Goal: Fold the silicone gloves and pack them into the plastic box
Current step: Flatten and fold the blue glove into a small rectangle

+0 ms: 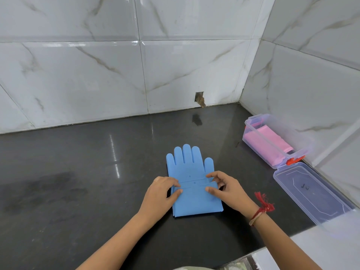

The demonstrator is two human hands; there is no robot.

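A blue silicone glove (190, 168) lies flat on the black counter (87, 172), fingers pointing toward the wall. Its cuff end is folded up over the palm. My left hand (161, 193) pinches the left end of the folded cuff edge. My right hand (226, 190) pinches the right end of that edge. To the right stands the clear plastic box (251, 127), open, with a folded pink glove (266, 145) inside. Its clear lid (311, 191) lies flat on the counter beside it, joined by a red clasp (295, 160).
Marble-patterned tiled walls (97, 75) close the counter at the back and right, meeting in a corner behind the box. A small hole (200, 99) sits in the back wall at counter level. A light ledge (321, 236) borders the counter at the near right.
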